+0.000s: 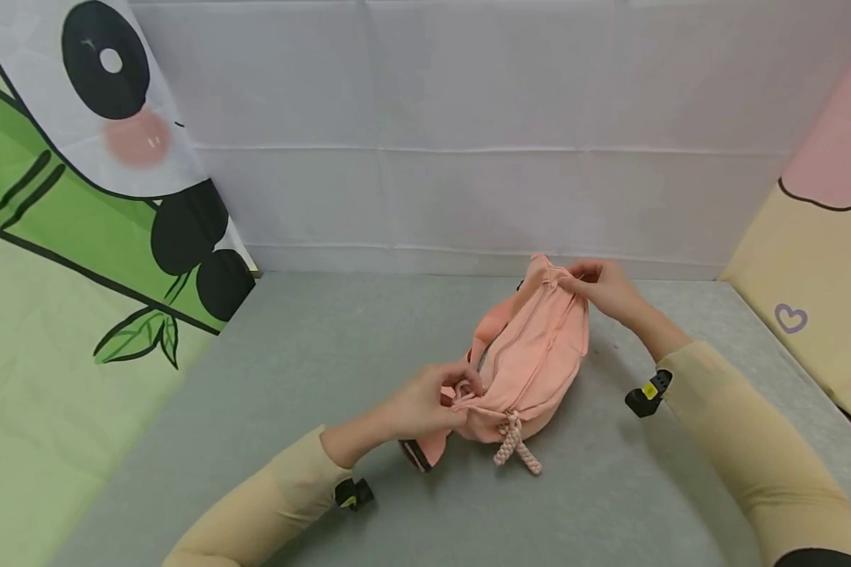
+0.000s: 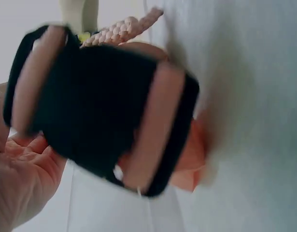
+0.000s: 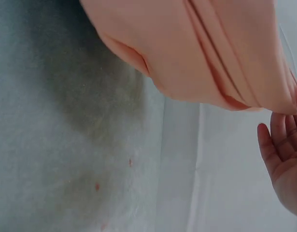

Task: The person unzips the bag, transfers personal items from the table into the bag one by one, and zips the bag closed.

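A peach-pink zippered sling bag (image 1: 539, 354) stands slanted on the grey table, with its zip lines running lengthwise. My left hand (image 1: 425, 400) pinches the bag's near left end, beside a small cord loop. At the far end, the fingers of my right hand (image 1: 605, 290) pinch the fabric near the top of the zip. A knotted, braided cord (image 1: 514, 450) hangs from the near end. In the left wrist view, a blurred dark-and-pink strap end (image 2: 100, 96) covers most of the left fingers. The right wrist view shows the bag's smooth side (image 3: 182, 43) raised at the gripped corner.
The grey table (image 1: 312, 339) reaches back to a pale creased cloth wall (image 1: 468, 197). Printed cartoon panels stand at the left (image 1: 135, 236) and right (image 1: 808, 260). Small black wrist cameras (image 1: 354, 494) sit at both sleeve cuffs.
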The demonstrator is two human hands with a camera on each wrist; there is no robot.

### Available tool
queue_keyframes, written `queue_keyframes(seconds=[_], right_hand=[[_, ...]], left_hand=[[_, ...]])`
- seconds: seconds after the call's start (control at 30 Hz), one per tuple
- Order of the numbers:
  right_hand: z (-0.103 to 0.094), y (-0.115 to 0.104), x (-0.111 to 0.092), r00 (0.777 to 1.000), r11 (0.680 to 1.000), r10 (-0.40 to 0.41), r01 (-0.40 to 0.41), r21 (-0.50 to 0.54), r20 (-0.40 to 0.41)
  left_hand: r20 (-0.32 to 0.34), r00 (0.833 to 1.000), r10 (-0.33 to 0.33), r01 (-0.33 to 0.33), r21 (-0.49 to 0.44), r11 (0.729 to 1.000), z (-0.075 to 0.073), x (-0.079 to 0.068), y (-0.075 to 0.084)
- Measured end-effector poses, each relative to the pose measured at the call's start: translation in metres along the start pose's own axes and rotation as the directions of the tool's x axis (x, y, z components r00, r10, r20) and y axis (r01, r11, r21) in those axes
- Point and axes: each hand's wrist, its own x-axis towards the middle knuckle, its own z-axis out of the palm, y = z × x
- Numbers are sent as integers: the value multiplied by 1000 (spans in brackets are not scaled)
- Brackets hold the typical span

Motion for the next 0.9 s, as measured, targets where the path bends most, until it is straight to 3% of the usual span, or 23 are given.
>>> queue_keyframes(seconds=[0.33, 0.57, 0.73, 0.9], right_hand=[[-16, -8, -34, 984, 998, 61, -62, 1, -168], [-11, -21, -59, 959, 1000, 20, -19, 5, -281], [-1, -27, -76, 952, 1000, -21, 22, 1, -305], [12, -27, -93, 958, 1000, -6, 7, 0, -288]], left_hand=[[-130, 991, 21, -11, 79, 997, -46, 2, -6], [-206, 977, 51, -31, 99, 995, -68, 5, -9], [-239, 970, 41, -10, 130, 991, -78, 7, -14], [-256, 966, 26, 16, 161, 987, -83, 8, -23]])
